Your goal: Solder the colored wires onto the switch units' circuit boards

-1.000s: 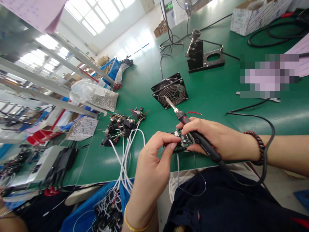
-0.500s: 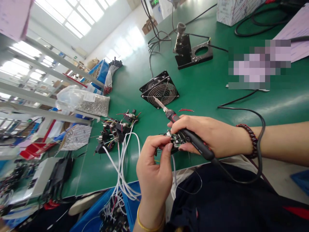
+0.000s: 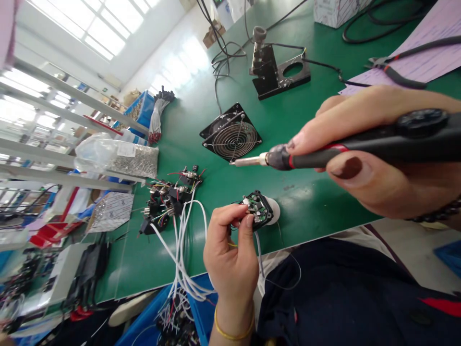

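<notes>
My right hand [image 3: 374, 144] is closed around a black soldering iron [image 3: 317, 156], raised close to the camera. Its metal tip points left, in front of a small fan's lower edge as I see it. Near the front of the green bench, my left hand [image 3: 234, 245] pinches the left side of a small circuit board [image 3: 257, 206]. The board sits in a black housing, with a round white part [image 3: 274, 210] showing beside it. A grey cable hangs down from there. What exactly lies between my left fingertips is partly hidden.
A black fan with a wire guard [image 3: 234, 137] stands mid-bench, and a black iron stand [image 3: 279, 72] behind it. Wired assemblies with white cables [image 3: 171, 197] lie at left. Pliers [image 3: 399, 65] rest on pink paper. A blue bin [image 3: 144, 319] is below the edge.
My right hand has lifted the soldering iron away from the board, up and right towards the camera. My left hand stays at the board. More of the housing and the white part now show.
</notes>
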The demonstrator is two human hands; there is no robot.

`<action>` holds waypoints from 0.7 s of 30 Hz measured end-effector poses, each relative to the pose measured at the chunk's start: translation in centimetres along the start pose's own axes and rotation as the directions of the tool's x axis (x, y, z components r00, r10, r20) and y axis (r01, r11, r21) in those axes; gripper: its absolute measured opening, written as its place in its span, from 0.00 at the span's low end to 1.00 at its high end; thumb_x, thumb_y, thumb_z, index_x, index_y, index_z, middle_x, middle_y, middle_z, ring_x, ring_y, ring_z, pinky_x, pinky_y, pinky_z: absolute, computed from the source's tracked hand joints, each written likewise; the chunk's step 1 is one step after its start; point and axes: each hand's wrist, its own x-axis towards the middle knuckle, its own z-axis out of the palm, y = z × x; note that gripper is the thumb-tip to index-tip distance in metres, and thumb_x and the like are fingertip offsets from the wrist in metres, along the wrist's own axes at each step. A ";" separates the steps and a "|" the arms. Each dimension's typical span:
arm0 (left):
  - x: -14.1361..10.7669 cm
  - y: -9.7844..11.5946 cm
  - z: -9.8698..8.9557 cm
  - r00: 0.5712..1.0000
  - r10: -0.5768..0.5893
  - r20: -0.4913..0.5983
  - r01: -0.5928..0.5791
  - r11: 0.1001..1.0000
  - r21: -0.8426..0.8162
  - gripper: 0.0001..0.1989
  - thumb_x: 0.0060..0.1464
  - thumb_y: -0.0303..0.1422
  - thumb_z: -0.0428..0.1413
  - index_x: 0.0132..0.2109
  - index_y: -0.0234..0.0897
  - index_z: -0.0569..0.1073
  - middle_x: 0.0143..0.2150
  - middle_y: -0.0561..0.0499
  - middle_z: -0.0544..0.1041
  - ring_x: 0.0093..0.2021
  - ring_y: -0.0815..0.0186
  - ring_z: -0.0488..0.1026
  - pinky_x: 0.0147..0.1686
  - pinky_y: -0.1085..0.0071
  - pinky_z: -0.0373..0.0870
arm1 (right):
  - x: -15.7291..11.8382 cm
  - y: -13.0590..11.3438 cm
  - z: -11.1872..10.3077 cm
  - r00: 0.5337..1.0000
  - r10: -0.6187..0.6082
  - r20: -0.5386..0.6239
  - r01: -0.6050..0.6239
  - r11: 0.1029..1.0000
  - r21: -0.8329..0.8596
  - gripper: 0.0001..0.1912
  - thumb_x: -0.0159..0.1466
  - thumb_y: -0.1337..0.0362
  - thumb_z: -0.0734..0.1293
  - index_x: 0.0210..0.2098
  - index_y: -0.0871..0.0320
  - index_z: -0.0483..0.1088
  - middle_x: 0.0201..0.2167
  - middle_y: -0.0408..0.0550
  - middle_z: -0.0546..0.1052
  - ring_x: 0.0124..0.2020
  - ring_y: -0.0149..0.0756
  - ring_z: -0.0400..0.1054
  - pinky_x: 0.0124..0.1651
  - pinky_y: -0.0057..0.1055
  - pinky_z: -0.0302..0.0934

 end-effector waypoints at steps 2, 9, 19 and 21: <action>-0.1 0.0 0.0 1.000 0.005 -0.001 -0.005 1.000 0.008 0.11 0.69 0.22 0.65 0.52 0.44 0.83 0.46 0.54 0.83 0.43 0.71 0.80 0.45 0.77 0.79 | 0.1 -0.5 -0.4 0.999 0.045 0.026 -0.046 0.998 0.030 0.06 0.70 0.69 0.72 0.36 0.53 0.76 0.32 0.42 0.82 0.31 0.30 0.78 0.36 0.28 0.75; 0.0 0.0 0.2 1.000 0.022 -0.013 -0.022 1.000 0.006 0.12 0.69 0.22 0.65 0.52 0.44 0.83 0.46 0.54 0.83 0.43 0.71 0.79 0.44 0.77 0.78 | -0.8 -0.8 -1.0 0.988 0.057 0.142 -0.066 0.996 0.061 0.08 0.64 0.74 0.72 0.36 0.54 0.74 0.29 0.40 0.80 0.23 0.28 0.71 0.25 0.28 0.67; -0.2 -0.3 0.4 0.998 0.055 -0.025 -0.055 0.998 0.008 0.12 0.69 0.21 0.64 0.53 0.43 0.83 0.45 0.54 0.84 0.43 0.71 0.80 0.44 0.77 0.78 | -1.2 -0.1 -0.4 0.976 -0.017 0.216 0.008 0.999 0.047 0.09 0.64 0.77 0.71 0.33 0.56 0.77 0.27 0.38 0.77 0.23 0.25 0.70 0.28 0.25 0.70; -0.2 -0.3 0.4 0.998 0.058 -0.028 -0.058 0.998 0.000 0.12 0.69 0.21 0.64 0.53 0.43 0.83 0.45 0.54 0.84 0.44 0.70 0.80 0.44 0.76 0.79 | -1.3 0.0 -0.4 0.975 -0.028 0.222 0.020 0.999 0.036 0.08 0.65 0.75 0.71 0.35 0.56 0.77 0.28 0.38 0.77 0.24 0.25 0.69 0.29 0.25 0.70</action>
